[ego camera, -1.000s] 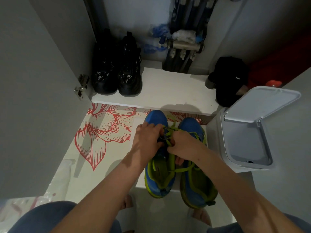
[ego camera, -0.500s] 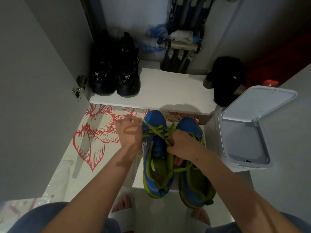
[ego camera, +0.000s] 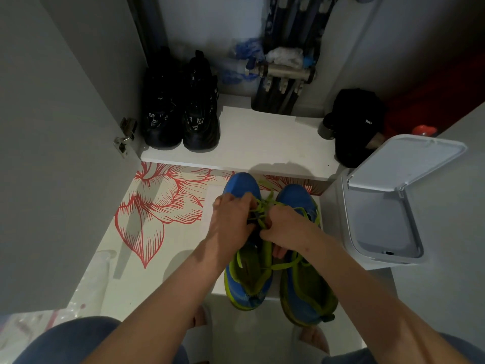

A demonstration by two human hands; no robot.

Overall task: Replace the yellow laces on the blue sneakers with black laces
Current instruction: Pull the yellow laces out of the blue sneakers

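- Blue sneakers [ego camera: 242, 185] sit side by side on the floor, toes pointing at the white shelf [ego camera: 262, 143]. The flower mat [ego camera: 157, 206] is just beside them on one side and the open bin [ego camera: 341, 227] on the other.
- Yellow laces [ego camera: 263, 206] are still threaded in both. They look loosened and bunched over the front eyelets of the sneaker nearer the mat.
- Left hand [ego camera: 231, 222] is on top of that sneaker with its fingers curled down onto the lace crossings. It looks like a pinch, but the fingertips are hidden on the far side.
- Right hand [ego camera: 286, 227] is right next to it, closed in a fist around a strand of the same lace. The knuckles are nearly touching the left hand.
- Step in hand, as I read it: unthreading the yellow lace from the first sneaker. The task is at an early stage, and no black laces are in view.
- To do it well:
  - Work one crossing at a time, from the ankle end toward the toe.
  - Pull slack out of each eyelet rather than yanking the whole lace.
  - Let one hand pin the sneaker or tongue down while the other draws the strand out, or the shoe will just lift.
- A loose strand runs across to the other sneaker. Clear it first so it doesn't snag or drag that shoe along.
- Watch the lace tips at the eyelets, where they are likely to catch. Feed them straight through.
- The light is dim and the hands cover the eyelets, so I can't tell how many rows are already free.
- Black shoes [ego camera: 181, 114] on the shelf are not part of this.
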